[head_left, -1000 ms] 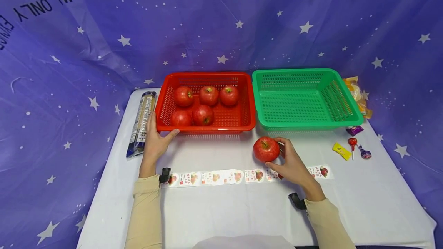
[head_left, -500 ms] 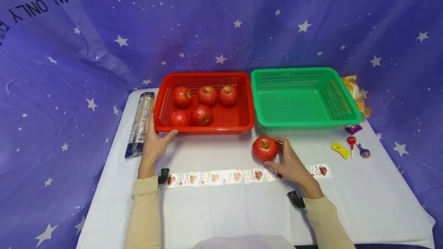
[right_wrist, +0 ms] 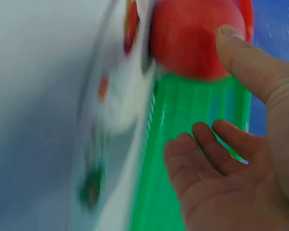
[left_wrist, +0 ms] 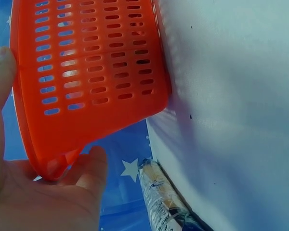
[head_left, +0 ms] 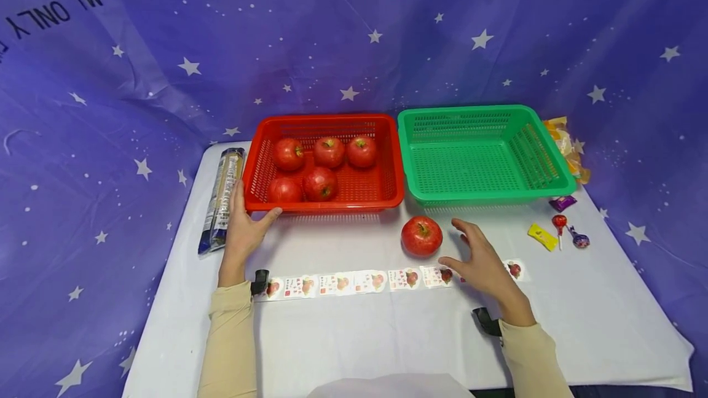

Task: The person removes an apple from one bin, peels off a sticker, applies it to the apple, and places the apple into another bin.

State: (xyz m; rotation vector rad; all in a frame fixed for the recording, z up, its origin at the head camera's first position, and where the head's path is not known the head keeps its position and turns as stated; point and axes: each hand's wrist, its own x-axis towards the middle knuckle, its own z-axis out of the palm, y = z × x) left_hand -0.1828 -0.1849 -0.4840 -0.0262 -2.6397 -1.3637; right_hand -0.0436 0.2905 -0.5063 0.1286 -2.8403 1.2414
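Observation:
A red apple (head_left: 421, 236) sits on the white table in front of the gap between two baskets. Just right of it, my right hand (head_left: 485, 266) is spread open and holds nothing. The right wrist view is blurred; there the thumb overlaps the apple (right_wrist: 192, 41), and the other fingers are apart from it. My left hand (head_left: 243, 237) grips the front left corner of the red plastic basket (head_left: 332, 206), with its thumb at the rim (left_wrist: 19, 96). Several apples (head_left: 321, 184) lie inside that basket.
A green basket (head_left: 461, 167) stands right of the red one. A strip of apple-printed stickers (head_left: 343, 282) runs across the table in front. Wrapped packs (head_left: 221, 201) lie far left. A yellow candy (head_left: 542, 237), lollipops (head_left: 559, 222) and an orange bag (head_left: 565, 146) lie at right.
My right hand has let go of the apple and drawn back to the right, leaving it on the table. The left hand has stayed on the red basket. The head view has shifted slightly.

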